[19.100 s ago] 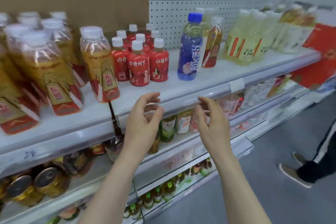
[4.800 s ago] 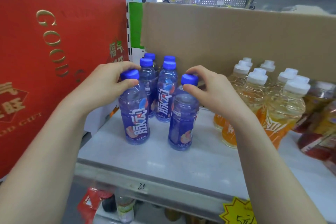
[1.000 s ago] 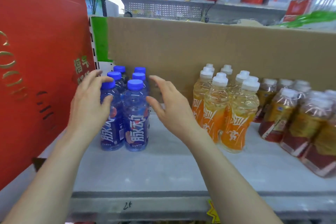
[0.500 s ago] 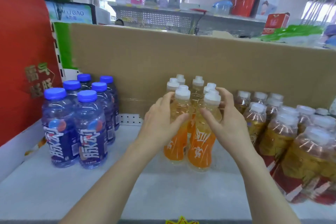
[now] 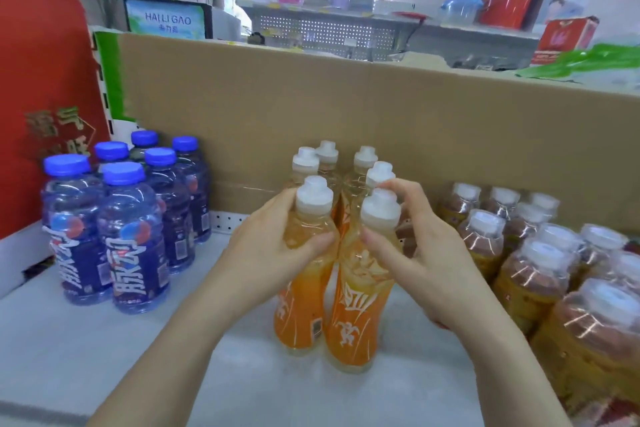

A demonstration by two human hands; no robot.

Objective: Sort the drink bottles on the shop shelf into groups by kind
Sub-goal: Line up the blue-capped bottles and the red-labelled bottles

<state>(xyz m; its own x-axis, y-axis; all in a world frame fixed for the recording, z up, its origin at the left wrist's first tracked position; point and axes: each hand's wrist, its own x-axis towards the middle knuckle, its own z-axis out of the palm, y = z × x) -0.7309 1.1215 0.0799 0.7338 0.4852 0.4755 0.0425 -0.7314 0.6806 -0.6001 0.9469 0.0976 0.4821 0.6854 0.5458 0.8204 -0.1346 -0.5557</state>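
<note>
Pale grey shop shelf (image 5: 104,357) backed by a brown cardboard panel (image 5: 277,97), seen from above the person's bare forearms. At the centre stands a cluster of six clear plastic bottles of orange drink with white caps (image 5: 366,155). The left hand (image 5: 263,256) is wrapped round the shoulder of the front left orange bottle (image 5: 301,308), thumb across its front. The right hand (image 5: 426,260) grasps the front right orange bottle (image 5: 360,322) below its cap, fingers curled. These two bottles stand upright on the shelf, touching side by side. To the left, apart from them, six blue bottles with blue caps (image 5: 131,243) stand in a tight group beside a red gift box (image 5: 34,80). To the right, near the right hand, amber tea bottles with plastic-wrapped white caps (image 5: 533,270) crowd together.
</note>
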